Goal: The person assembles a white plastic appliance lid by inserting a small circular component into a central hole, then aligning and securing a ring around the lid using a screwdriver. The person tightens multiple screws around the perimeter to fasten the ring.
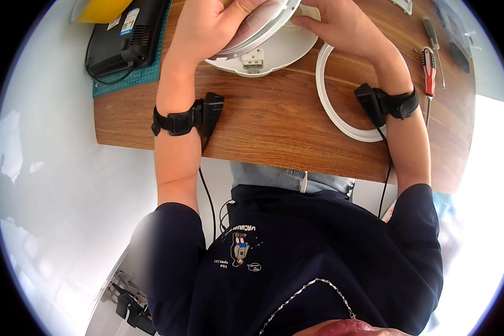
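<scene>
Closest to us, the navy shirt (319, 241) fills the lower part of the view, a silver chain (297, 291) looping across it. Up at the top edge, there's the action: a pale, rimmed disc (263, 25), tilted, partly cut off by the frame, over the near part of the counter (263, 123). The left hand (210, 25) has it, thumb laid across the face, fingers hidden behind. Over on the other side, the right hand (341, 22) comes in with its thumb pointing inward, close to the disc's rim; its fingers run out of frame, so I can't tell whether it grips anything.

Below the disc sits a white round base (285, 63), partly covered, a small connector (253, 59) showing near its edge. To the right, a white ring (323, 78) lies flat, the right forearm crossing above it. Beyond that, a red-and-black screwdriver (428, 67), and just beside it a grey-handled one (431, 31). Out left, a green mat (145, 75) carries a black device (117, 45), with something yellow (103, 8) at its top. Both forearms wear black straps, left (179, 123) and right (400, 103), each trailing a cable.
</scene>
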{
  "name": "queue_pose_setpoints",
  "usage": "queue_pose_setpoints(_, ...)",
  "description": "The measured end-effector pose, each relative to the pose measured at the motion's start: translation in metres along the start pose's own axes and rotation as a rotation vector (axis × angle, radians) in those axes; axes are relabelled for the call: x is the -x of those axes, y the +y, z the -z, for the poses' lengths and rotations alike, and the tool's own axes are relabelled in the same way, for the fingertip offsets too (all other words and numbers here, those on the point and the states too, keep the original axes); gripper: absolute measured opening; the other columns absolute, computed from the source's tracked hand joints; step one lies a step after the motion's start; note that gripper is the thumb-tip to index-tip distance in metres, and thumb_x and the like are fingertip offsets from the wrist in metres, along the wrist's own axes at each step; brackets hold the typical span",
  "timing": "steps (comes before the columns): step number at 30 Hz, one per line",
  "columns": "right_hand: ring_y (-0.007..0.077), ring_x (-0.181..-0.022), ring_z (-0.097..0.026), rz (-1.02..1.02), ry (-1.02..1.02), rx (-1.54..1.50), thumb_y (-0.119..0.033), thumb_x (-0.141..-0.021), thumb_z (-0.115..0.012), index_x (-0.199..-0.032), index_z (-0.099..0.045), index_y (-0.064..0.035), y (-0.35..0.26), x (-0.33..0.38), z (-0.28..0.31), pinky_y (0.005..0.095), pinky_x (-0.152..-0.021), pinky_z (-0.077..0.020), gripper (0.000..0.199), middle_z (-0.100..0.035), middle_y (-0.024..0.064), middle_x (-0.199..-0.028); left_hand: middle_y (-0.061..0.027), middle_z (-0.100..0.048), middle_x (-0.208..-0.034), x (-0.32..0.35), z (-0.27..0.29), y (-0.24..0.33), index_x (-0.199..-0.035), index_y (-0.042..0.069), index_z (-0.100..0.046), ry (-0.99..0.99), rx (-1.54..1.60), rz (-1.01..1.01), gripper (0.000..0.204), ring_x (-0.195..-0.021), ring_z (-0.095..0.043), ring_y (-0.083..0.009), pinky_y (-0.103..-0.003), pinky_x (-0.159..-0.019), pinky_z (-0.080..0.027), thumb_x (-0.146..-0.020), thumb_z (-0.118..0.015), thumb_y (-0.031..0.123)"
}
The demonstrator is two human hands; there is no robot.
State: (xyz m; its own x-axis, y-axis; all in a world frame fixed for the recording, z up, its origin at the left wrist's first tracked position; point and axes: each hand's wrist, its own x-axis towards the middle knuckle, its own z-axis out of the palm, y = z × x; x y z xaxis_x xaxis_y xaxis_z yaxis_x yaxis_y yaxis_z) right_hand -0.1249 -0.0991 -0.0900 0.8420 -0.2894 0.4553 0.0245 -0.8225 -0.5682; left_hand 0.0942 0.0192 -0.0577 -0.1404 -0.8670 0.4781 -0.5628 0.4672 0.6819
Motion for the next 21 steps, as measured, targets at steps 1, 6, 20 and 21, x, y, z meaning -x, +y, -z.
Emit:
queue_pose_setpoints(1,0.0418,-0.089,-0.066,0.01,0.002,-0.039,-0.008,-0.081,-0.075,-0.095,-0.07,-0.0008,-0.002,0.0,0.001,0.0483,-0.08,-0.053,0.017,-0.069,0.0191,-0.091,-0.0072,-0.046,-0.099,-0.001,0.003,-0.002,-0.09,0.0,-0.059,-0.003,-0.065,-0.074,0.021,-0.084,-0.048,-0.0153,-0.026,-0.071,-0.042,-0.102,-0.067,0.015)
queue_pose_setpoints(6,0.0412,-0.091,-0.067,0.04,0.014,-0.043,-0.005,-0.08,-0.075,-0.103,-0.071,-0.0012,0.003,-0.001,-0.003,0.0476,-0.082,-0.0542,0.024,-0.07,0.0187,-0.096,-0.0087,-0.047,-0.098,0.0,0.003,-0.01,-0.09,0.0,-0.059,0.002,-0.042,-0.06,0.02,-0.085,-0.048,-0.0195,-0.029,-0.076,-0.043,-0.101,-0.067,0.015)
queue_pose_setpoints(20,0.0177,-0.096,-0.068,-0.477,0.33,-0.251,-0.007,-0.099,-0.063,-0.118,-0.067,0.0028,0.017,0.005,-0.007,0.0319,-0.083,-0.0551,0.022,-0.072,0.0118,-0.105,-0.0127,-0.05,-0.095,-0.004,-0.013,0.004,-0.085,0.002,-0.062,-0.116,-0.303,-0.085,0.018,-0.086,-0.054,-0.0298,-0.04,-0.079,-0.045,-0.084,-0.078,0.008)
queue_pose_setpoints(21,0.0182,-0.095,-0.068,-0.484,0.355,-0.271,-0.01,-0.099,-0.064,-0.121,-0.065,0.0033,0.019,0.006,-0.012,0.0321,-0.083,-0.0553,0.025,-0.072,0.0126,-0.104,-0.0127,-0.05,-0.095,-0.002,-0.016,0.0,-0.085,0.002,-0.062,-0.118,-0.297,-0.083,0.018,-0.087,-0.054,-0.0299,-0.039,-0.079,-0.044,-0.084,-0.079,0.008)
